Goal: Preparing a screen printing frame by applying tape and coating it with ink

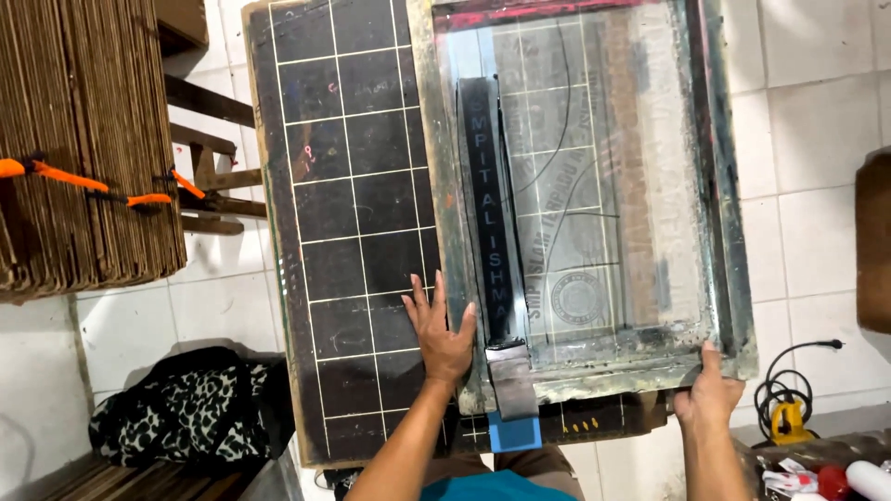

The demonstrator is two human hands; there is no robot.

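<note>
Our right hand point(709, 394) clamps the screen-printing frame's point(731, 232) near corner, its fingers hidden beneath; our left hand point(440, 336) lies spread flat on the gridded black bench point(348, 223), touching the frame. Beyond, corrugated cardboard point(88, 139) stands partly cut off.

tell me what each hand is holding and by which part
The right hand grips the screen-printing frame at its near right corner. The left hand lies flat on the gridded board beside the frame's left edge, gripping nothing.

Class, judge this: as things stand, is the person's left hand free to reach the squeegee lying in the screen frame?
Probably yes: the left hand lies flat on the board beside the frame, and the squeegee sits uncovered just inside.
</note>
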